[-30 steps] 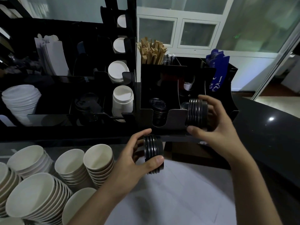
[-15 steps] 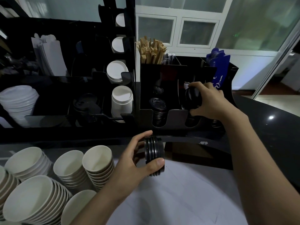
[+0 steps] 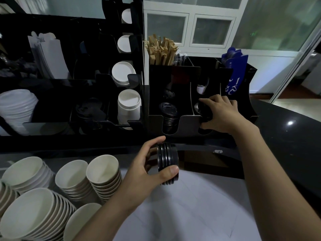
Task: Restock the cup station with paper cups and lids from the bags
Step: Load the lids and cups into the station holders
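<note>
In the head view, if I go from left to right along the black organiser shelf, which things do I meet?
White bowl stack → black lids → white cup stack → black lid stack → right hand.

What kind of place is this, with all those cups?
Probably a cafe or coffee counter. A black rack holds black lids and white cups, wooden stir sticks stand on top, and paper cups are stacked nearby.

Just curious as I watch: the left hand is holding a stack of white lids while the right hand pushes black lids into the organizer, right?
Not quite. The head view shows the left hand holding black lids, not white ones. The right hand does push black lids into the organizer.
</note>
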Available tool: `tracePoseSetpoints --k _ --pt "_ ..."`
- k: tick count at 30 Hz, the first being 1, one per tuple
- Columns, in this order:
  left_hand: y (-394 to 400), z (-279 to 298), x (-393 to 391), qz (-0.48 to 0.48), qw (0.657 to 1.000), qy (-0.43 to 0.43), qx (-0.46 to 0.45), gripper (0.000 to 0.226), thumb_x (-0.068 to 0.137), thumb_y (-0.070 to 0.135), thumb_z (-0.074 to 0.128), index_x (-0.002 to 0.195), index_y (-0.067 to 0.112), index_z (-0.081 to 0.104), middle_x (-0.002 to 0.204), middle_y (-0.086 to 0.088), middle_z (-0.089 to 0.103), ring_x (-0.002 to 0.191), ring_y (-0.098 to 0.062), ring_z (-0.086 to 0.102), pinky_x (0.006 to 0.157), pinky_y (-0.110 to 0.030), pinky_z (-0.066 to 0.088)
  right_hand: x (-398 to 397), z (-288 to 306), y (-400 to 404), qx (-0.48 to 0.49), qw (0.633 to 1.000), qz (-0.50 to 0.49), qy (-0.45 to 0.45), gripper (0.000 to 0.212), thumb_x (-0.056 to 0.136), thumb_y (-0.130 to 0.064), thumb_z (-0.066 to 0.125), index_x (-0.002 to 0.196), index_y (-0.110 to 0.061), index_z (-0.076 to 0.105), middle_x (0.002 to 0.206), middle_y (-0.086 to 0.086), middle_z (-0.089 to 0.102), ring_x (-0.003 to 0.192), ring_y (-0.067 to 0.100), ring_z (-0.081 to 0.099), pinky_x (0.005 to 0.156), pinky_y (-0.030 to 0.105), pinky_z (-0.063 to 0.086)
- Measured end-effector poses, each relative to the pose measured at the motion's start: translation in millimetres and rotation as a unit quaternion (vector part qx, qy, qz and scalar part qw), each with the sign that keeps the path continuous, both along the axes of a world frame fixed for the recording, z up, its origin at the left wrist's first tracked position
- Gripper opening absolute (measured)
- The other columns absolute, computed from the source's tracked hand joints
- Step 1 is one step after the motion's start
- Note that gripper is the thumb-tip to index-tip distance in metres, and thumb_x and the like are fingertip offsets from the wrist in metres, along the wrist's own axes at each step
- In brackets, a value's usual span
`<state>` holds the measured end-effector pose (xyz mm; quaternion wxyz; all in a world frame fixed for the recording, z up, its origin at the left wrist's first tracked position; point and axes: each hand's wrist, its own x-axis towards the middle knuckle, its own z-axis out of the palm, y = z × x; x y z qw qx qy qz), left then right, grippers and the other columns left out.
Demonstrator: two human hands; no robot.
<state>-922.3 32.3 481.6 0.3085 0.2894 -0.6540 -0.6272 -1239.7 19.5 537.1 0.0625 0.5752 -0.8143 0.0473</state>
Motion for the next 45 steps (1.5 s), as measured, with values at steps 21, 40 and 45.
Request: tracePoseSetpoints --k 21,40,45 --pt "4 15 -27 -0.043 0.998 0.043 0.025 0.079 0.064 0.044 0.086 0.138 0.043 0.055 0.12 0.007 0.07 0.114 -0.016 0.069 0.091 -0.036 0.057 115 -23 119 -0.147 0.797 0.2 -0.551 0.097 0.075 -0.024 0.092 0.153 -0.04 0.038 0.157 -0.015 0.043 0.15 0.008 0.034 0.122 0.045 0.029" --pt "14 27 -69 -0.127 0.99 0.043 0.034 0.08 0.068 0.04 0.087 0.14 0.029 0.053 0.129 0.002 0.069 0.122 -0.015 0.065 0.096 -0.032 0.056 102 -22 140 -0.231 0.784 0.131 -0.561 0.091 0.07 0.0 0.091 0.143 -0.032 0.046 0.129 0.002 0.063 0.122 0.027 0.064 0.095 0.041 0.058" --pt "13 25 -72 -0.103 0.993 0.046 0.039 0.073 0.073 0.037 0.085 0.139 0.032 0.054 0.134 0.006 0.065 0.122 -0.014 0.065 0.095 -0.041 0.059 78 -11 140 -0.287 0.809 0.104 -0.502 0.091 0.066 -0.012 0.093 0.143 -0.03 0.048 0.129 -0.004 0.064 0.123 0.017 0.062 0.097 0.033 0.055"
